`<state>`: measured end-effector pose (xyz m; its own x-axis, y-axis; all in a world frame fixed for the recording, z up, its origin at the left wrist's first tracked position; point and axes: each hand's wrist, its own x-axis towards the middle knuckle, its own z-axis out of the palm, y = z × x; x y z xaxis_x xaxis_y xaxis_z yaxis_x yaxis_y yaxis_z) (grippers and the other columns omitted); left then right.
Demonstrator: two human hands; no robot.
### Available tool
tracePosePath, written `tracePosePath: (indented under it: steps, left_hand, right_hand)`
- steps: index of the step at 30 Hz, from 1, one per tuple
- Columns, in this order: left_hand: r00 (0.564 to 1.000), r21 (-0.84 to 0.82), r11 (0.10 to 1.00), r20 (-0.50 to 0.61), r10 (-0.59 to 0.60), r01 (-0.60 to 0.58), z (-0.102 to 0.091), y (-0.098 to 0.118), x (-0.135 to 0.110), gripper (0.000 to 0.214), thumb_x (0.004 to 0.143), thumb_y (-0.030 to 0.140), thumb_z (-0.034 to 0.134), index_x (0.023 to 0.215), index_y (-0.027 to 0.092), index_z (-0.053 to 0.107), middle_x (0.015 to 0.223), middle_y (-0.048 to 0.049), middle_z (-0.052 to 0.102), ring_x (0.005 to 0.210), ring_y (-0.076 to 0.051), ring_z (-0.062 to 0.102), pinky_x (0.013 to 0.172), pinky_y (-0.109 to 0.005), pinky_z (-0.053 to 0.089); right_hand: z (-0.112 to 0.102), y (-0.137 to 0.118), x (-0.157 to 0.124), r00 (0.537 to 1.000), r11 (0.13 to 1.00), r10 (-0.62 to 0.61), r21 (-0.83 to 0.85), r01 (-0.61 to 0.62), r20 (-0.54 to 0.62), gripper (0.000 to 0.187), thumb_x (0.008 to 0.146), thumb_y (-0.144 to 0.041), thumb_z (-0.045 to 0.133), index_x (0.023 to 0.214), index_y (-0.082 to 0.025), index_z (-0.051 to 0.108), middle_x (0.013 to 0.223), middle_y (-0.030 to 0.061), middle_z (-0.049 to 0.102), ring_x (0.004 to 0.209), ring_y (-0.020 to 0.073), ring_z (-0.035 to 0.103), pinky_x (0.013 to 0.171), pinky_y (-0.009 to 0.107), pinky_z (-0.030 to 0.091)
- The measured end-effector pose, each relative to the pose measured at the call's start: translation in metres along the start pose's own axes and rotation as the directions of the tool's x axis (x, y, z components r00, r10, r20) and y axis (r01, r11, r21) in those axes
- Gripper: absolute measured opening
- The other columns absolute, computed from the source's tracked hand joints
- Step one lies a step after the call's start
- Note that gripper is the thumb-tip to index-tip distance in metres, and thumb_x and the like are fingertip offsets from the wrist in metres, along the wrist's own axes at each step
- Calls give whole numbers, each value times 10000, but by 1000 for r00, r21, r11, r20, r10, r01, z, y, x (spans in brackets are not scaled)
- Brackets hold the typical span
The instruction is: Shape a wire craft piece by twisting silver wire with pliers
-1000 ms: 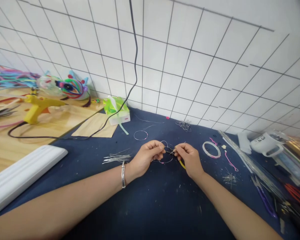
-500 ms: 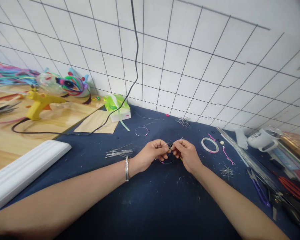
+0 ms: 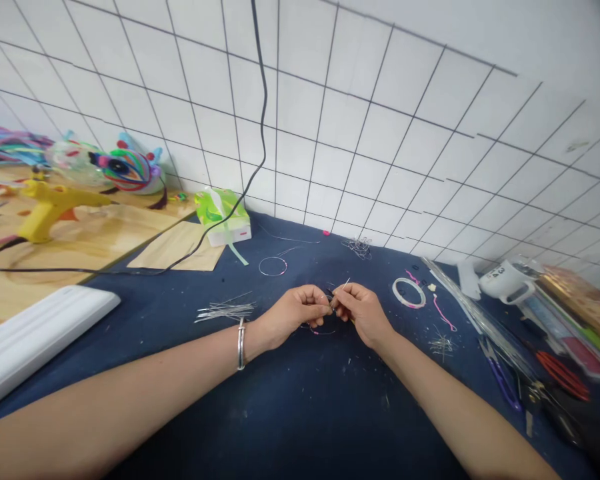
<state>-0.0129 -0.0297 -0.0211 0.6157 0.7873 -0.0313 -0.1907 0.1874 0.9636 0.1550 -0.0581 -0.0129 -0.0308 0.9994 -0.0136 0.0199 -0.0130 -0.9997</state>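
Observation:
Over the dark blue cloth (image 3: 290, 400) my left hand (image 3: 295, 313) and my right hand (image 3: 360, 310) meet fingertip to fingertip. Both are closed in a pinch on a thin wire ring piece (image 3: 325, 327) with pink bits that hangs just below the fingers. A short straight wire end sticks up from my right fingers. A silver bangle (image 3: 241, 343) sits on my left wrist. What the right palm holds beyond the wire is hidden.
A bundle of cut wire lengths (image 3: 225, 310) lies left of the hands, a wire ring (image 3: 273, 266) behind them, a white tape roll (image 3: 409, 292) to the right. Yellow glue gun (image 3: 50, 207), tissue pack (image 3: 223, 217), white mug (image 3: 503, 283), scissors (image 3: 500, 377) and a white block (image 3: 35, 337) surround.
My hands have drawn together until the fingertips touch, and the yellow tool seen under my right hand a second ago no longer shows. The view has shifted slightly to the right.

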Motion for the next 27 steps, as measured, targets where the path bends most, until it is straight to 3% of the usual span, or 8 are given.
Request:
tracePosePath:
  steps: [4,7,12,16,21,27]
  left_hand:
    - [1000,13,1000,-25,-6,6,1,0,0,130,685,242,619,735,151,539,580,35,506,482,-60,445,478,-194,349]
    - [998,18,999,-52,-29,30,1,-1,2,142,677,261,618,731,155,541,563,38,500,481,-68,445,470,-191,346]
    - [998,2,999,-48,-38,39,-1,0,3,145,677,269,614,735,155,546,581,33,507,486,-70,442,471,-191,347]
    - [997,-15,998,-50,-53,53,-2,1,3,158,680,284,611,732,155,538,586,30,503,490,-73,445,479,-196,364]
    - [996,-16,997,-55,-71,70,-3,-3,7,156,673,277,612,734,156,535,537,34,494,476,-79,440,479,-202,376]
    - [996,18,997,-57,-69,70,-3,-2,8,155,686,293,604,735,162,536,550,33,500,486,-80,449,478,-201,370]
  right_hand:
    - [-4,0,3,999,993,-8,-120,12,36,309,760,-457,518,870,-178,593,736,26,624,556,86,527,461,194,375]
    - [-23,-3,15,997,937,-65,-346,44,-47,361,774,-477,464,899,-167,600,765,46,638,577,100,550,470,205,402]
    - [-81,-20,68,964,829,-166,-559,21,-210,316,745,-389,486,956,-178,588,837,41,636,675,135,564,559,247,434]
    - [-110,-28,118,929,746,-256,-666,14,-267,288,709,-322,506,940,-181,603,943,46,632,855,175,560,766,319,427]
    - [-109,-14,146,914,676,-314,-736,26,-256,313,709,-244,483,1001,-194,584,985,36,630,879,162,565,845,338,399]
    - [-107,5,127,910,613,-352,-789,47,-219,318,748,-261,426,1018,-200,581,930,31,642,859,155,576,829,320,411]
